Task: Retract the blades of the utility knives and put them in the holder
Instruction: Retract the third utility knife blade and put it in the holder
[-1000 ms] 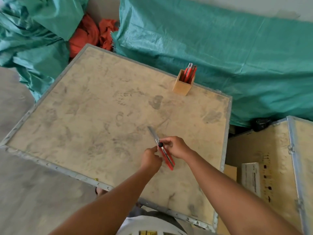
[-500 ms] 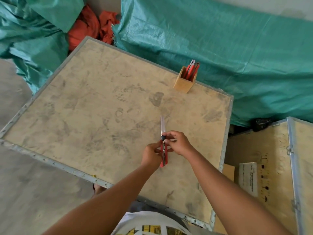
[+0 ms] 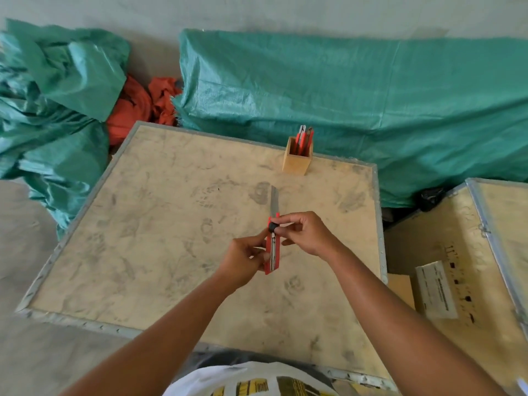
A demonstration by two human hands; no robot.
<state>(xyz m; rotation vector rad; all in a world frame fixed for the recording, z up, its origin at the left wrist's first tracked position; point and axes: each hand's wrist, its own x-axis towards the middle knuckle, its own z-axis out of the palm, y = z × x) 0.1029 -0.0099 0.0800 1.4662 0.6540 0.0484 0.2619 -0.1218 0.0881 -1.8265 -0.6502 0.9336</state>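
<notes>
A red utility knife (image 3: pixel 273 252) is held above the middle of the wooden crate top (image 3: pixel 160 238), pointing away from me. Its steel blade (image 3: pixel 274 202) sticks far out of the handle. My left hand (image 3: pixel 245 260) grips the lower part of the handle. My right hand (image 3: pixel 305 232) pinches the black slider knob (image 3: pixel 272 226) near the handle's front. A square wooden holder (image 3: pixel 296 160) stands at the far edge of the crate, with several red knives (image 3: pixel 303 138) upright in it.
Green tarpaulin bundles (image 3: pixel 371 110) lie behind and left of the crate, with orange cloth (image 3: pixel 137 107) between them. A second metal-edged wooden crate (image 3: pixel 468 267) stands lower at the right, bearing a white label (image 3: pixel 435 290).
The knife has turned from slanting left to pointing straight away from me. Both hands kept hold of it; the right hand's fingers now sit on the slider knob. My head tilted up.
</notes>
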